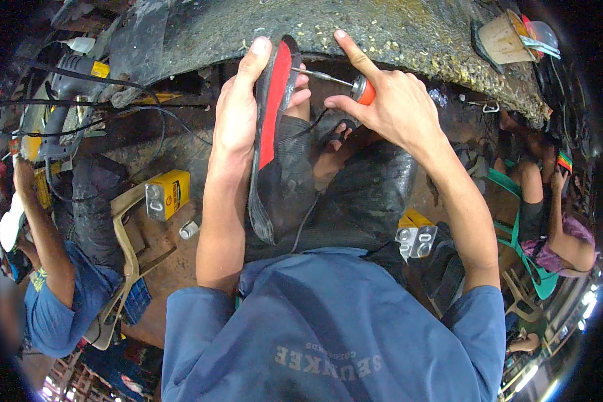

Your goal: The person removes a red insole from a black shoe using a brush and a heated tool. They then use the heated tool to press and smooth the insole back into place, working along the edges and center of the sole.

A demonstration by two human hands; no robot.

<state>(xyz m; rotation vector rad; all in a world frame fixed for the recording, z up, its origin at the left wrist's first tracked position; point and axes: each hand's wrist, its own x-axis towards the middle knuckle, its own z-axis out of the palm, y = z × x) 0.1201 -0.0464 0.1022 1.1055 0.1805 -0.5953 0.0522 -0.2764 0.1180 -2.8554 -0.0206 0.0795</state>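
My left hand (238,104) grips a long black shoe sole (275,117) with a red strip along it, holding it lengthwise, thumb up along its left edge and fingertips showing at its right. My right hand (398,114) is closed on a thin metal-shafted tool (361,90) with an orange and black handle, its index finger stretched out above it. The shaft reaches left to the upper right edge of the sole; whether the tip touches it is hard to tell. The sole's lower end lies over my dark-clad lap.
A rough bench (201,33) spans the top, with a bucket (506,41) at right. A grey power tool (70,87) and cables are at left. Yellow cans (174,193) flank me. Co-workers (70,288) (563,244) sit on either side, beside plastic chairs (130,261).
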